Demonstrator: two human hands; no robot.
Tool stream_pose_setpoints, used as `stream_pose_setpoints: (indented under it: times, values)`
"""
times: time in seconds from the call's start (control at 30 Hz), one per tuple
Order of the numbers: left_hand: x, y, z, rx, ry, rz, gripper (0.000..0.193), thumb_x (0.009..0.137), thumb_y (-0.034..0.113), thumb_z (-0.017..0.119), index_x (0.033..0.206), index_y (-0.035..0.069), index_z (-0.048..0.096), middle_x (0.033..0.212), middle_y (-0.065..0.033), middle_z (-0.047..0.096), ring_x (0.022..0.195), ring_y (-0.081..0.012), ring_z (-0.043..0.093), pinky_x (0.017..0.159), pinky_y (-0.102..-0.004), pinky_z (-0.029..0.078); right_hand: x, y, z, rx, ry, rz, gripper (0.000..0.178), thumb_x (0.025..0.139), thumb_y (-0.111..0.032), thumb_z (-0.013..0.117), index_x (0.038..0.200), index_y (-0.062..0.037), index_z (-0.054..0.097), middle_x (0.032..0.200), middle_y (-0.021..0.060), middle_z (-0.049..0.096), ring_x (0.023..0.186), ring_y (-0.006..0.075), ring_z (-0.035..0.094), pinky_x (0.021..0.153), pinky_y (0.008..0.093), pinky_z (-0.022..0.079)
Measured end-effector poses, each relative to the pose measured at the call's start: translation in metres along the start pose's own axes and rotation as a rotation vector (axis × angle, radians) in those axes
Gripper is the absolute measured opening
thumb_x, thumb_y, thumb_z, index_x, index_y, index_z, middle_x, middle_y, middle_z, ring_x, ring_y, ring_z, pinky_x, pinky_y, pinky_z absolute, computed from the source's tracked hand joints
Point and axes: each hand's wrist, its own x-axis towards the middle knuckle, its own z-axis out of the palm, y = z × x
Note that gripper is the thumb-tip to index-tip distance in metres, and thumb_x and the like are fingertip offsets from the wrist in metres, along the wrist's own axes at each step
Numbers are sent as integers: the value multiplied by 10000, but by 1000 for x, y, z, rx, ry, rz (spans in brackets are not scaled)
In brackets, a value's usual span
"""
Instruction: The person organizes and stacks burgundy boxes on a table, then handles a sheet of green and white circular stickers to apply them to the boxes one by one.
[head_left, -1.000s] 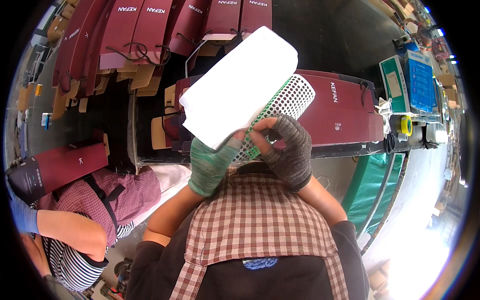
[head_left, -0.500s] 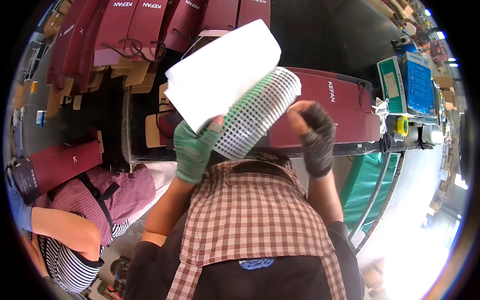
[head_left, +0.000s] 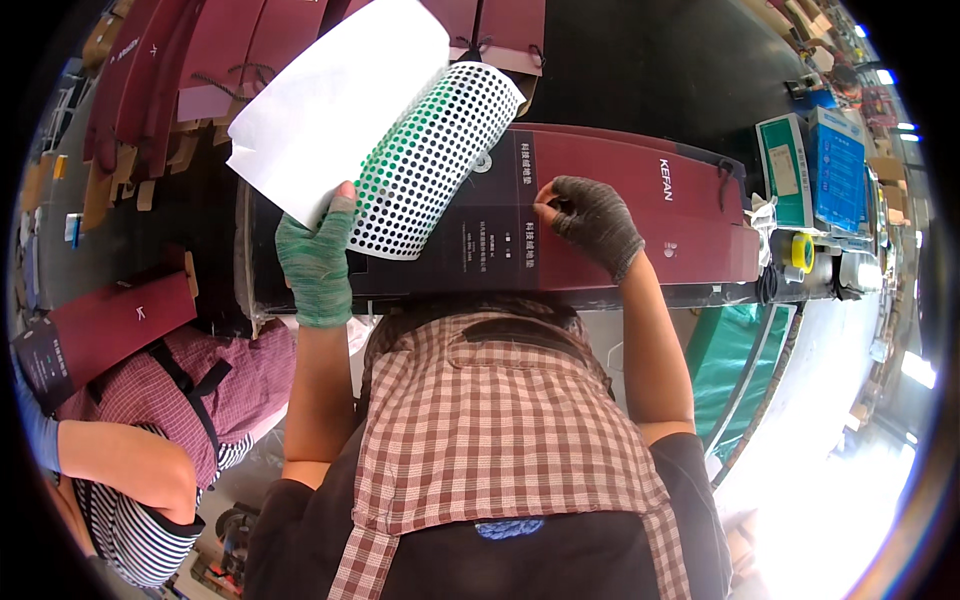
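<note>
Black desk (head_left: 640,70) space stretches behind the work, with maroon bags (head_left: 215,60) crowding its left side. On the right stand a green box (head_left: 787,175) and a blue box (head_left: 840,170), with a roll of yellow tape (head_left: 796,252) near them. Raised over the desk is a curled sheet of dots (head_left: 430,165), its plain white part on the left. A left hand (head_left: 318,265) in a green fingerless glove grips its lower edge, thumb on top. Over the flat maroon-and-black box (head_left: 500,205), the grey-gloved right hand (head_left: 595,225) is narrow, thumb and forefinger close together; whether they pinch anything, I cannot tell.
</note>
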Motion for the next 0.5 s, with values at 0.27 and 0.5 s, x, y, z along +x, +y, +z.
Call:
stream_pose_setpoints:
  times: [0.27,0.5]
  values:
    - [2,-21,10,-46,-5,-65,302,796,179,748,988,-27,638,876,-53,659,768,-116,612,693,-234,492,-1,-20,13,-266,-170,-128,117,770,-165,700,860,-95,674,753,59,646,727,205,630,681,316,510]
    - [6,-24,14,-51,-63,-109,327,788,218,758,985,-15,639,877,-46,655,758,-117,611,682,-237,489,-1,-32,16,-319,-184,-99,99,807,-211,643,842,-125,679,820,37,681,845,237,635,768,376,514]
